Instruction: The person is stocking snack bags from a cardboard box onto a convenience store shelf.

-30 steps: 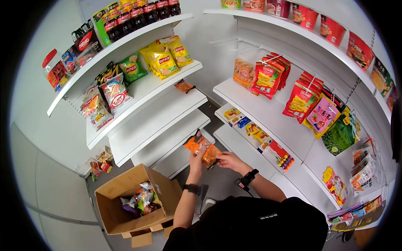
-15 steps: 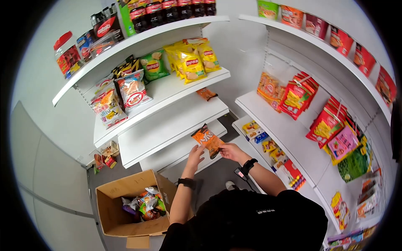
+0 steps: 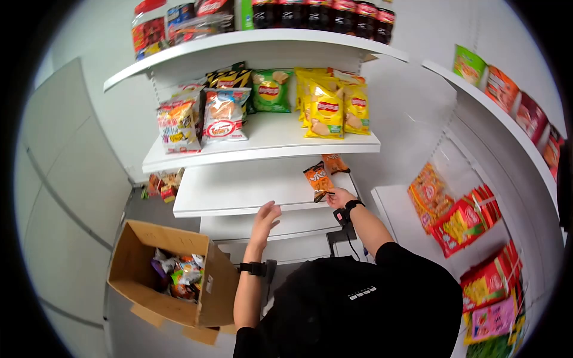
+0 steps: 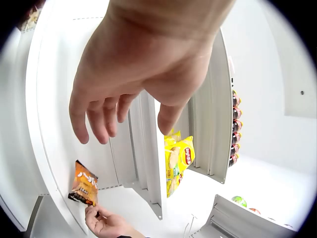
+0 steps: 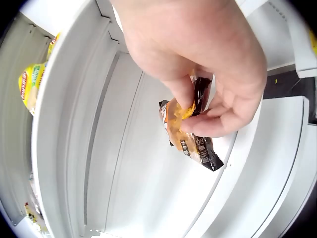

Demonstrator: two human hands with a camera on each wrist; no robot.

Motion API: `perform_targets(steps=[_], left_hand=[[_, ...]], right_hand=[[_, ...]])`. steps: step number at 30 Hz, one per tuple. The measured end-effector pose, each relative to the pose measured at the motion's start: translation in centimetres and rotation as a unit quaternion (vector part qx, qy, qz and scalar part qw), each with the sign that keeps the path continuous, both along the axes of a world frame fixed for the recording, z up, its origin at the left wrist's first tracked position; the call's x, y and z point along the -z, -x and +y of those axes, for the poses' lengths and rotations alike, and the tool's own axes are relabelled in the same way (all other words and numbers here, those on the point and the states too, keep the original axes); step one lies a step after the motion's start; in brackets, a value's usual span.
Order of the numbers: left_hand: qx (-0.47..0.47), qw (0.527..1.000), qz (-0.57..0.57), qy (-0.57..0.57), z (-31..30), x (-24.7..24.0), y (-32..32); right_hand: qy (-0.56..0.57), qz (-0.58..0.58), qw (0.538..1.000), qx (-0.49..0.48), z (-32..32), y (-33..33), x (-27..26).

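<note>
Here, a person's right hand pinches the edge of an orange snack bag between thumb and fingertips, the grip nearly closed, over the front of a white shelf. With that bag as clock centre in the head view, a second orange bag lies near two o'clock, yellow chip bags stand at twelve on the shelf above, and the left hand, open and holding nothing, hovers at eight.
</note>
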State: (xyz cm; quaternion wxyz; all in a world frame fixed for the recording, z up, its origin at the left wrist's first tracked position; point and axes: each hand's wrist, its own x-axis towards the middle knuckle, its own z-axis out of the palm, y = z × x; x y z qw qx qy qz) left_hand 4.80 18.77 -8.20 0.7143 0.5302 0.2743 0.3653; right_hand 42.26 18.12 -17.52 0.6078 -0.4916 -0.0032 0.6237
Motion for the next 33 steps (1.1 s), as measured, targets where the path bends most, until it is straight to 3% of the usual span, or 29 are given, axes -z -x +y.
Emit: perform_targets(steps=[8, 11, 16, 21, 24, 33], left_hand=[[-0.157, 0.984, -0.086, -0.022, -3.2, -3.3, 1.5], [-0.194, 0.976, -0.093, -0.021, -3.3, -2.5, 2.4], [-0.223, 0.971, -0.086, 0.009, -4.6, -1.3, 3.3], [-0.214, 0.973, -0.078, 0.049, -5.4, -1.0, 3.8], [-0.201, 0.974, -0.084, 0.061, -5.2, -1.7, 4.9], [-0.103, 0.990, -0.086, 0.043, -6.9, -4.7, 11.1]], right_hand=[[-0.007, -0.062, 0.998, 0.005, 6.3, -3.5, 0.4], [-0.011, -0.065, 0.997, 0.033, 8.3, -4.5, 0.7], [-0.048, -0.036, 0.998, 0.009, 9.4, -5.9, 0.9], [-0.111, -0.029, 0.992, 0.060, 11.0, -6.8, 2.5], [-0.160, -0.034, 0.979, 0.123, 9.5, -5.2, 2.3], [-0.138, 0.017, 0.987, 0.075, -2.9, 8.3, -1.5]])
